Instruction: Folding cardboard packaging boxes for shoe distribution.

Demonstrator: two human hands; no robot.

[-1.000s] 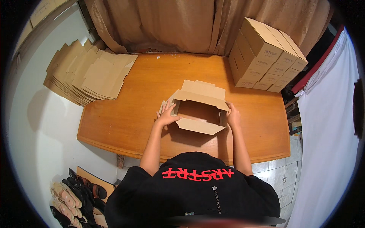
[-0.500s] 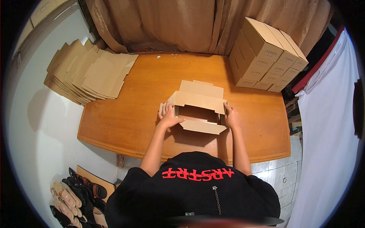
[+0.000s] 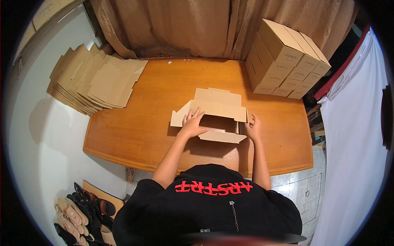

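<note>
A partly folded brown cardboard box (image 3: 219, 110) sits in front of me on the table, its flaps spread and its inside dark. My left hand (image 3: 192, 124) spans the box's left end, fingers over the far panel and thumb by the near flap (image 3: 221, 137). A side flap (image 3: 179, 116) sticks out to the left of that hand. Beside the box's right end is my right hand (image 3: 253, 128), with bent fingers apart and the thumb side close to the cardboard edge. Whether the right thumb touches the box is hard to see.
Flat cardboard blanks (image 3: 96, 80) lie piled at the table's far left. Closed boxes (image 3: 283, 61) are stacked at the far right. A brown curtain (image 3: 176, 28) hangs behind the wooden table (image 3: 123, 135); white cloth (image 3: 349, 135) hangs at right. Sandals (image 3: 84, 213) stand low at left.
My left hand has shifted right, over the box's left end, and the left flap now stands out farther. The fingers of my right hand have come away from the right end.
</note>
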